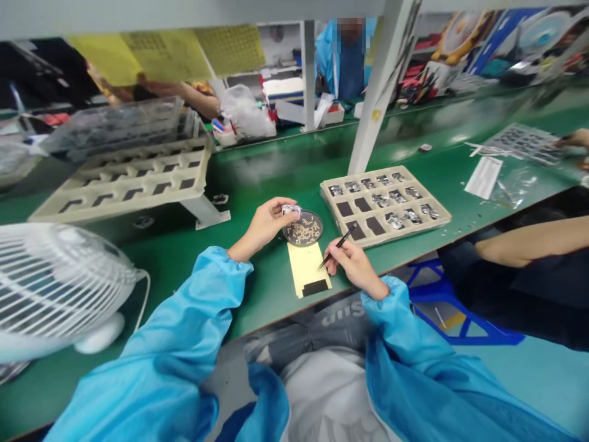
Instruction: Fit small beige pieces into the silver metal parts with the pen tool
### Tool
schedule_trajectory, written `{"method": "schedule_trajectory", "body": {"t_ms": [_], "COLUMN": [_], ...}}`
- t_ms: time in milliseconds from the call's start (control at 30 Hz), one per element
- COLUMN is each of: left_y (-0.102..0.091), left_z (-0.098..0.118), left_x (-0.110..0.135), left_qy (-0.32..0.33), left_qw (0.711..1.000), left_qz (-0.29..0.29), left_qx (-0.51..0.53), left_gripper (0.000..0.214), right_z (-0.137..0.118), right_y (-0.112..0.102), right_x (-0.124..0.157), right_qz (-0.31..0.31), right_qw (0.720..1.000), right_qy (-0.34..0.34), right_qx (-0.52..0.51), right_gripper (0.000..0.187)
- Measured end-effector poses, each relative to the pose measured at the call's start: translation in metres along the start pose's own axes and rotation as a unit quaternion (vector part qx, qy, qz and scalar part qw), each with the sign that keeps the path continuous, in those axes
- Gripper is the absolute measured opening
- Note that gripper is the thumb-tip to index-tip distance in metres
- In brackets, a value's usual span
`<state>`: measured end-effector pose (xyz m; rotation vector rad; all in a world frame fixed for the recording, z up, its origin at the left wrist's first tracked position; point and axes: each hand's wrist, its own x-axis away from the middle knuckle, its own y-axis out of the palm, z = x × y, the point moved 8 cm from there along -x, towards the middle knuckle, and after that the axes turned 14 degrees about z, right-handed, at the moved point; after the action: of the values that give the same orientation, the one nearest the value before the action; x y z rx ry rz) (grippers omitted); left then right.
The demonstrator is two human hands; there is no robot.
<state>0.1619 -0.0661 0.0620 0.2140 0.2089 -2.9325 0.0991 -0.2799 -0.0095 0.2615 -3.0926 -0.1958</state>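
Observation:
My left hand (271,222) pinches a small pinkish-white framed part (291,211), too small to name, above the far edge of a round dark dish (317,228). Many tiny tan pieces are scattered in that dish. In my right hand (352,263) is a pair of black tweezers (344,238), pointing down and left. Their tips are at a yellow paper sheet (304,261) that lies just in front of the dish. A black strip (315,287) is at the sheet's near end. Right of the dish, a cream compartment tray (405,236) holds several silvery parts; some of its pockets show only dark bottoms.
On the left stand a white fan (59,282) and a raised cream tray (124,209). A grey post (375,92) rises behind the right-hand tray. At far right, another person's hand (575,140) touches a clear tray (522,144); a forearm (529,240) is nearer.

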Motion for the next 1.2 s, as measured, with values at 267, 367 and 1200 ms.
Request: {"method": "schedule_trajectory", "body": {"t_ms": [267, 367, 1200], "left_y": [-0.006, 0.002, 0.005], "left_z": [-0.027, -0.027, -0.034], "left_x": [0.070, 0.085, 0.101], "left_qy": [-0.084, -0.095, -0.019], "left_qw": [0.992, 0.980, 0.966], "left_qz": [-0.092, -0.174, -0.200], "left_qx": [0.000, 0.009, -0.161], "left_gripper": [0.036, 0.030, 0.024], "right_z": [-0.014, -0.019, -0.017], "right_y": [0.007, 0.017, 0.030], "right_x": [0.000, 0.004, 0.022], "right_qz": [0.001, -0.026, -0.102], "right_qw": [0.997, 0.996, 0.989], "right_qy": [-0.063, -0.071, -0.052], "right_qx": [0.043, 0.047, 0.090], "right_gripper": [0.036, 0.032, 0.026]}}
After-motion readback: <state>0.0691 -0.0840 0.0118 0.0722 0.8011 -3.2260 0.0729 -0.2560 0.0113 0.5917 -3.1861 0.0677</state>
